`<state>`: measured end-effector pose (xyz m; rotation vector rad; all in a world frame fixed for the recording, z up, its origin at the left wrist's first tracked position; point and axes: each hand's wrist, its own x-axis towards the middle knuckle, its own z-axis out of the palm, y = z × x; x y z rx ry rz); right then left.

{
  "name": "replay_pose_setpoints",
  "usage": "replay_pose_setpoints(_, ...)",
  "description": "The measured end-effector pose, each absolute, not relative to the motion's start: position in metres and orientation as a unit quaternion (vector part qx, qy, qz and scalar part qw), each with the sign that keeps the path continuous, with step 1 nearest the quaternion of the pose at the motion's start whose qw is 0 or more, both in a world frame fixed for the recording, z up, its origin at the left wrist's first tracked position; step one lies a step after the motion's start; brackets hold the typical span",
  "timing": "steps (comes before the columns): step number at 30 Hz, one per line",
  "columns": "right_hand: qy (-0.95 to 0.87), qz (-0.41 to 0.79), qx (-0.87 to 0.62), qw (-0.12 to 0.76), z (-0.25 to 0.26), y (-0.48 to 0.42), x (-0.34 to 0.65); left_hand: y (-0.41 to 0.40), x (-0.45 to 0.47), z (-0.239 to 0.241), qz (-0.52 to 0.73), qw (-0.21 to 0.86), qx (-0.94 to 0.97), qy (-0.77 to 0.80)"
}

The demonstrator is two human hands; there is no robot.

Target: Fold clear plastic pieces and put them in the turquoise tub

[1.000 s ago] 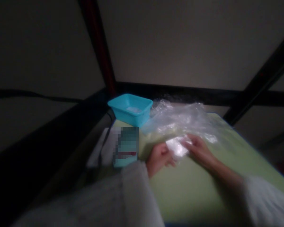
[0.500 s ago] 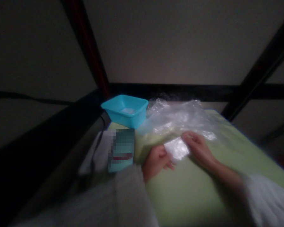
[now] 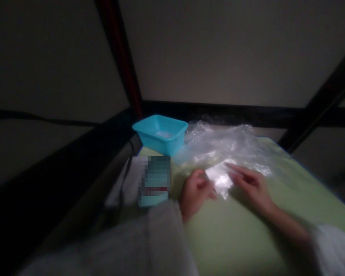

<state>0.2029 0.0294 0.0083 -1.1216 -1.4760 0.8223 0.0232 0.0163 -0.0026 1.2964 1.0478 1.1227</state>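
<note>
One small glossy packet [image 3: 222, 177] is held out over the green tabletop [image 3: 232, 237], to the right of the turquoise basin [image 3: 163, 145] and nearer the person than it. From where I stand, the left hand [image 3: 196, 193] looks curled around the packet's left edge, thumb and fingers pinched on it. The right hand [image 3: 254, 188] has its fingertips against the opposite side; I can't tell whether they grip the film or merely rest on it.

To handle such slippery film well, I'd keep the left pinch light and close to the edge, hold the packet flat rather than letting it buckle, and work the right fingers along its rim. Loose clear plastic [image 3: 227, 142] lies crumpled right of the basin, so a trailing corner could snag there.

As for lettering, I can read none. The packet shows only glare, the whitish piece [image 3: 164, 134] inside the basin is too faint, and the pale teal item [image 3: 155, 198] on the basin's near side is masked by blocky squares, a reddish band across it.
</note>
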Motion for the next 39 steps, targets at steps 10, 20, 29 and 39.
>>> replay_pose_setpoints(10,-0.588,0.325,-0.525,0.522,0.009,0.032,0.212,0.046,-0.04,0.052,0.358,-0.15,0.753,0.532)
replay_pose_setpoints(20,-0.616,0.29,-0.548,0.486,0.013,0.028,0.213,0.108,-0.076,0.019,0.31,-0.178,0.724,0.59)
replay_pose_setpoints(29,-0.601,0.286,-0.529,0.526,0.027,0.033,0.22,0.084,-0.066,0.042,0.333,-0.201,0.752,0.532)
replay_pose_setpoints(39,-0.498,0.201,-0.419,0.732,0.084,0.018,0.247,0.002,-0.029,0.043,0.406,-0.154,0.83,0.352)
